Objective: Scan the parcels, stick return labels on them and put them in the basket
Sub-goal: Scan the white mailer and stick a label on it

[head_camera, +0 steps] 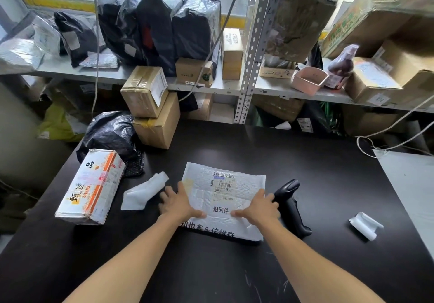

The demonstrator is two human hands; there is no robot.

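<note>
At the left of the black table [305, 162] lies a white and orange box [91, 187] printed "ZHENX", beside a white foam scrap [144, 193]. In the middle a white padded parcel [223, 199] lies flat, carrying a barcode label [224, 186] and a label reading "退回件" [220, 209]; the left hand [178, 203] and right hand [258, 206] press it with spread, flat fingers, grasping nothing. Touching the right hand lies a black scanner [290, 206], and further right a white paper roll [365, 225].
</note>
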